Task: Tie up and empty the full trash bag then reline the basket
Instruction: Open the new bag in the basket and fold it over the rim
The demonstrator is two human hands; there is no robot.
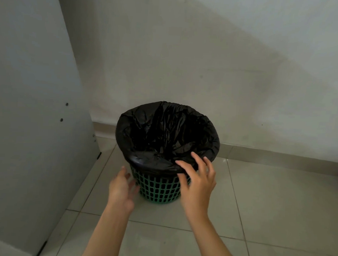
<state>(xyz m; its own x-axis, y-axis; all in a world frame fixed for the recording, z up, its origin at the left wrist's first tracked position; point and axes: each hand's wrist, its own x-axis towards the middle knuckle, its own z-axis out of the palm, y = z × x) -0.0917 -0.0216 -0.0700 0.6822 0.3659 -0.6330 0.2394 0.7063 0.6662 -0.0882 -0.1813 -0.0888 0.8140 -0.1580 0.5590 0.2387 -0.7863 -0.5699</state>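
Standing upright, mouth upward: basket (159, 188) with bag (164, 131); left hand (121, 190), right hand (197, 184) spread.

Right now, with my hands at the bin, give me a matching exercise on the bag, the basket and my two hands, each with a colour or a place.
Things: 1 trash bag; 2 basket; 3 left hand; 4 right hand.
Matches: a green lattice, on the tiles; b open, at the bag's near rim; c black, folded over the rim; d open, low beside the basket's wall.
Pairs: 1-c; 2-a; 3-d; 4-b.
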